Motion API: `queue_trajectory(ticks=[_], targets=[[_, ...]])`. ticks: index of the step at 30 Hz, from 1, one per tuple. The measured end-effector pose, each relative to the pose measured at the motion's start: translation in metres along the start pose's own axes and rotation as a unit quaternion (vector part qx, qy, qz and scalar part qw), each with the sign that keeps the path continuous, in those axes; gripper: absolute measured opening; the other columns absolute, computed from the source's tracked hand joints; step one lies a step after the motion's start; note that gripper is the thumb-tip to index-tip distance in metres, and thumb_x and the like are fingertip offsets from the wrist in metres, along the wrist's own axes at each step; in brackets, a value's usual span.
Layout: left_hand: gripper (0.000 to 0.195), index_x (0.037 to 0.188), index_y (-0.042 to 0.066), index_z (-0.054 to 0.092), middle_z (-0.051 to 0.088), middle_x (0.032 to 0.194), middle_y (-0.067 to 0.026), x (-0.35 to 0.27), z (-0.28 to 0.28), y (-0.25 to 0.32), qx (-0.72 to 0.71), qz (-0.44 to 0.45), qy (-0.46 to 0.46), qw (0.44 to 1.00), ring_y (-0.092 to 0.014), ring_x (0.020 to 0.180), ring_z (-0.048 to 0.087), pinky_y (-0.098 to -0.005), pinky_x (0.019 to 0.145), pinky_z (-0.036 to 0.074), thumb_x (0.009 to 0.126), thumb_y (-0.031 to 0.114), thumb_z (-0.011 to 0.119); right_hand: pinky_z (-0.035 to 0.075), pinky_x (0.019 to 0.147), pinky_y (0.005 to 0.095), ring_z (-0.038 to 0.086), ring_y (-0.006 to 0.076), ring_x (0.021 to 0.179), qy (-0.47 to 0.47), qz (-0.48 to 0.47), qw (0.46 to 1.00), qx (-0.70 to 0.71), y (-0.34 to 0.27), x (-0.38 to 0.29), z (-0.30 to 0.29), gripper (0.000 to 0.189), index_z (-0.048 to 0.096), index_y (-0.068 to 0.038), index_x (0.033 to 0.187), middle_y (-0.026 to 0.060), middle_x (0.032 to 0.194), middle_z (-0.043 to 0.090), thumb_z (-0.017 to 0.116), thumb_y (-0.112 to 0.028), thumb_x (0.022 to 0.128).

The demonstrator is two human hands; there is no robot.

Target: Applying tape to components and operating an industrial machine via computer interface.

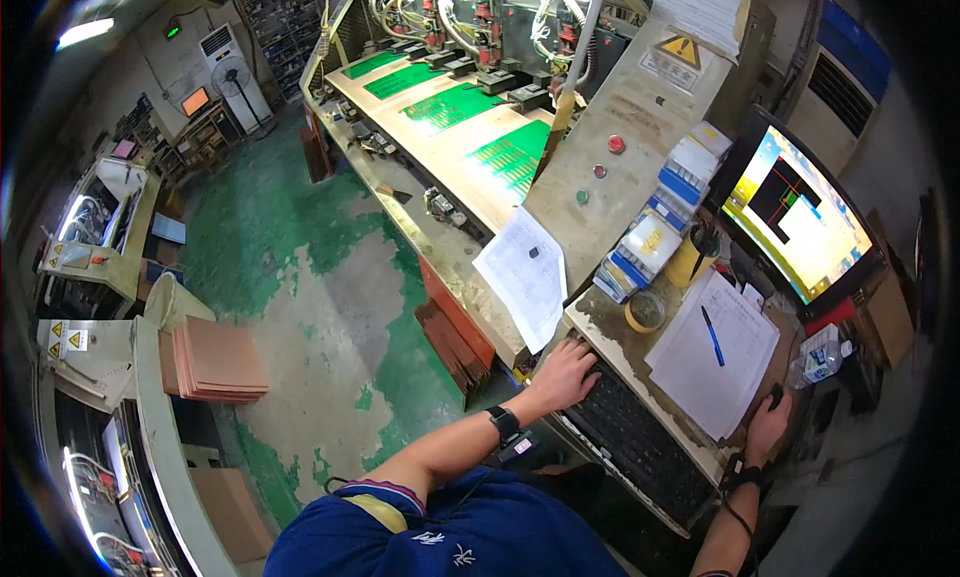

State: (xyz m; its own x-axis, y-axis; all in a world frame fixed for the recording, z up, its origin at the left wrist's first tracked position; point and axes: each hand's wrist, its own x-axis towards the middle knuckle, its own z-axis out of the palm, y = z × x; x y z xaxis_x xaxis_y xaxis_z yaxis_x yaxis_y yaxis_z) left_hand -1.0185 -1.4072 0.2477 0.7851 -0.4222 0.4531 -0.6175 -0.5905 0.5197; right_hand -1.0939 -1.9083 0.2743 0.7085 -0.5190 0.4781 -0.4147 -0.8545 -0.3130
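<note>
My left hand rests on the far left end of a black keyboard, fingers spread over the keys and holding nothing. The keyboard sits on a pull-out tray below the desk top. At the desk's right edge, my right hand is around a dark computer mouse, which it partly hides. Between my hands lies a stack of printed sheets with a blue pen on top. Beyond them a lit monitor displays several windows.
Green circuit panels lie on the drilling machine's bed. A paper sheet hangs over its corner. Card boxes, a tape roll and a plastic bottle stand nearby. Copper-coloured boards are stacked at left.
</note>
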Motion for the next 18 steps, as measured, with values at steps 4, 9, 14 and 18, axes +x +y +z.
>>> queue_trajectory(ticks=[4, 9, 14, 18], targets=[[0.026, 0.102, 0.001, 0.069, 0.064, 0.111, -0.0196, 0.005, 0.005, 0.003, -0.021, -0.016, -0.029, 0.999, -0.038, 0.111, 0.060, -0.0484, 0.099, 0.048, 0.088, 0.022, 0.075, 0.045, 0.110, 0.0448, 0.059, 0.0394, 0.128, 0.004, 0.059, 0.994, 0.092, -0.028, -0.014, -0.040, 0.041, 0.057, -0.002, 0.141, 0.0218, 0.139, 0.063, 0.059, -0.016, 0.102], [0.021, 0.095, -0.001, 0.067, 0.066, 0.108, -0.0230, 0.002, -0.002, -0.001, -0.016, -0.013, 0.023, 1.000, -0.044, 0.105, 0.059, -0.0513, 0.094, 0.048, 0.085, 0.015, 0.076, 0.048, 0.105, 0.0515, 0.060, 0.0473, 0.123, 0.006, 0.034, 0.996, 0.084, -0.044, 0.000, -0.020, 0.049, 0.053, 0.000, 0.141, 0.0294, 0.134, 0.061, 0.068, -0.019, 0.098], [0.025, 0.105, -0.001, 0.069, 0.067, 0.116, -0.0214, 0.009, -0.001, 0.003, -0.013, 0.000, -0.003, 1.000, -0.043, 0.111, 0.059, -0.0500, 0.100, 0.046, 0.088, 0.015, 0.076, 0.048, 0.101, 0.0544, 0.060, 0.0488, 0.118, 0.037, 0.049, 0.997, 0.045, -0.028, -0.002, -0.014, 0.051, 0.053, 0.000, 0.140, 0.0283, 0.133, 0.061, 0.069, -0.024, 0.098], [0.025, 0.103, -0.002, 0.068, 0.066, 0.115, -0.0217, 0.010, 0.002, 0.005, -0.012, -0.006, -0.018, 1.000, -0.044, 0.111, 0.058, -0.0523, 0.102, 0.044, 0.086, 0.014, 0.076, 0.044, 0.108, 0.0527, 0.059, 0.0465, 0.123, 0.022, 0.081, 0.996, 0.039, -0.023, -0.004, -0.012, 0.053, 0.052, 0.001, 0.140, 0.0268, 0.136, 0.060, 0.070, -0.027, 0.098]])
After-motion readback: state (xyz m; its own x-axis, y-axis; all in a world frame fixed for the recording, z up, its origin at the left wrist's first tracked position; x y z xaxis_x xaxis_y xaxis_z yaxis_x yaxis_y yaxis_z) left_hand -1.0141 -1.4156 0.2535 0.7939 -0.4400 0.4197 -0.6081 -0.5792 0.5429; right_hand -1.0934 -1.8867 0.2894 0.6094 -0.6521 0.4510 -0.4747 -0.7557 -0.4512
